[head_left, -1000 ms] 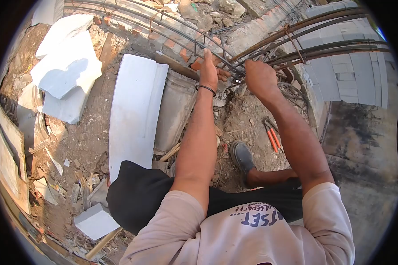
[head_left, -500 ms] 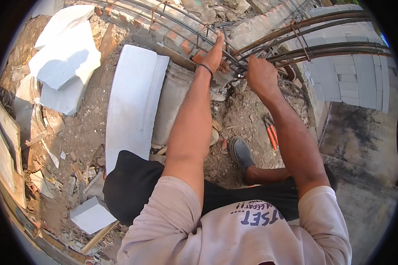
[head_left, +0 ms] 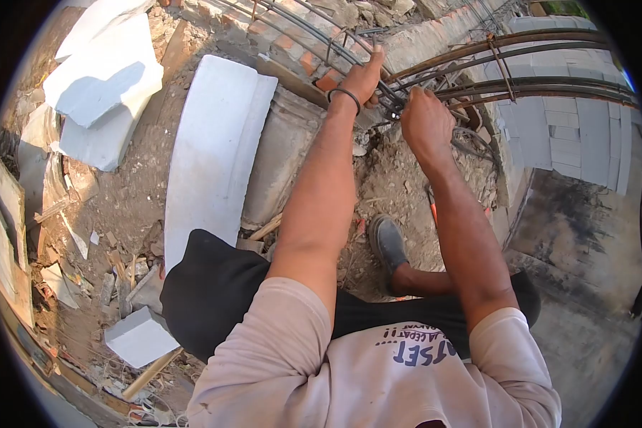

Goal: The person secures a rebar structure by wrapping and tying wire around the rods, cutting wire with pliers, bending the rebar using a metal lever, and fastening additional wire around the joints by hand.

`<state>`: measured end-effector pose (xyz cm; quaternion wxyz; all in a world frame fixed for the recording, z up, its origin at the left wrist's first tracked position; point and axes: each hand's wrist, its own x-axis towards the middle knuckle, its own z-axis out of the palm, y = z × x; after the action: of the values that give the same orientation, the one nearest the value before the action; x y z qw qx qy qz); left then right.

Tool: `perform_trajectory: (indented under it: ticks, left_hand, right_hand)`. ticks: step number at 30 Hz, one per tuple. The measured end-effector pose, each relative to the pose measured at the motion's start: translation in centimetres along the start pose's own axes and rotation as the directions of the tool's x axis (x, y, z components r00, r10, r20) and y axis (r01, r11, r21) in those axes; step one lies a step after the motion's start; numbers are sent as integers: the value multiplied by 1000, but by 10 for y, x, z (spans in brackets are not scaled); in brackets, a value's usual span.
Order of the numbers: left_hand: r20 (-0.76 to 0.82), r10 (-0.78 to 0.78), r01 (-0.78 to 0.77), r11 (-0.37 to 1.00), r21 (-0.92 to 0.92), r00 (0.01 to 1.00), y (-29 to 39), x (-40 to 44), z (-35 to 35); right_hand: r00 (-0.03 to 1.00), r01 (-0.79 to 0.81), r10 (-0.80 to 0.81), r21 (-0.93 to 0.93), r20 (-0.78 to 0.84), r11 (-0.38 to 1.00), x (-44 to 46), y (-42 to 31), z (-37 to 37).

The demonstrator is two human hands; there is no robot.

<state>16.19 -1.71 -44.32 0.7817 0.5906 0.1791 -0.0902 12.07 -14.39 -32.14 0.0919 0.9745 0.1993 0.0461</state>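
Observation:
My left hand (head_left: 364, 80), with a dark band at its wrist, is wrapped round the steel reinforcing bars (head_left: 328, 44) close to where two bundles cross. Its thumb points up along the bars. My right hand (head_left: 426, 120) is closed beside the same junction, just right of the left hand. Whatever it grips is hidden by its fingers. To the right, a second bundle of rusty bars (head_left: 535, 85) runs off, tied by a bent stirrup (head_left: 501, 68). Orange-handled pliers (head_left: 433, 208) lie on the soil, mostly covered by my right forearm.
A long pale moulded slab (head_left: 210, 150) lies left of my arms. Broken white slabs (head_left: 103, 93) and a smaller white block (head_left: 141, 339) lie farther left among rubble. My shoe (head_left: 388, 246) stands on loose soil. Grey tiles (head_left: 571, 121) and a stained floor (head_left: 563, 221) are at right.
My left hand has moved slightly right and its fingers have closed round the bars. My right hand stays closed near the junction. My right forearm now covers most of the pliers.

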Motion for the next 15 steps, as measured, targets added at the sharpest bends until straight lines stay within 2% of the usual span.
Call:
perform_trajectory:
  ticks: [1, 4, 6, 7, 9, 11, 12, 14, 15]
  left_hand:
    - [8, -3, 3, 1000, 6, 1000, -5, 3, -1]
    - [118, -12, 26, 992, -126, 993, -6, 4, -6]
    - [95, 20, -5, 988, -152, 995, -2, -6, -7]
    - [68, 49, -36, 982, -183, 997, -1, -11, -7]
    - [15, 10, -7, 979, -203, 1000, -1, -20, -3]
    - [-127, 3, -50, 926, -373, 992, -6, -26, -3]
    - [-129, -1, -48, 927, -371, 992, -11, -28, -2]
    - [-386, 186, -327, 882, -339, 903, -25, -33, 4]
    - [-391, 188, -329, 883, -335, 901, -31, -32, 9]
  right_hand:
    - [1000, 21, -21, -11, 3, 1000, 1, 3, 1]
    - [998, 58, -55, -56, 38, 997, 8, 4, -2]
    - [995, 83, -79, -72, 55, 994, 6, 5, -2]
    - [991, 116, -109, -90, 77, 989, 6, 7, -2]
    - [986, 143, -133, -100, 96, 985, 6, 6, -4]
    - [981, 168, -156, -103, 116, 980, 8, 5, -8]
    - [980, 155, -136, -125, 147, 980, 10, 3, -10]
    - [976, 147, -120, -141, 179, 979, 10, 0, -12]
    - [975, 150, -121, -149, 189, 977, 11, 0, -13]
